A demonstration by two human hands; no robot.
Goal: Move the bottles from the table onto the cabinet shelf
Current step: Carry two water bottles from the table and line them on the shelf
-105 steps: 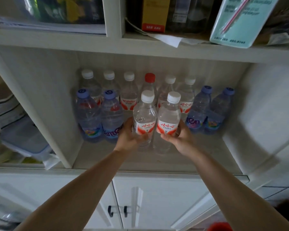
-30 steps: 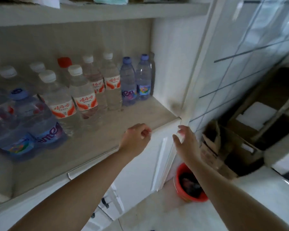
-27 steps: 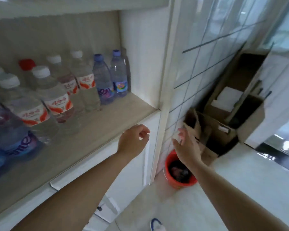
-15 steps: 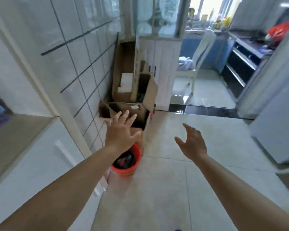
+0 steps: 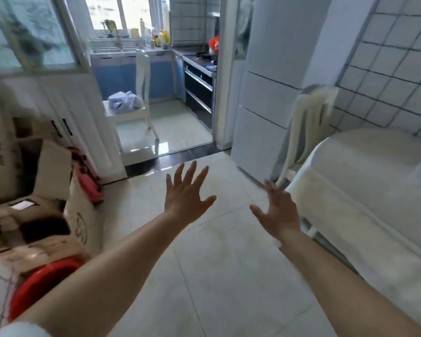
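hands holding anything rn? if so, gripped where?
Nothing is held. The left hand and the right hand are both open, fingers spread, over the tiled floor; no bottle is in view.

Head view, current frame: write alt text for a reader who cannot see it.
Two bare, empty hands reach forward over a pale tiled floor, the left hand and right hand both with fingers spread. A white-covered table is at right, cardboard boxes and a red bucket at left.
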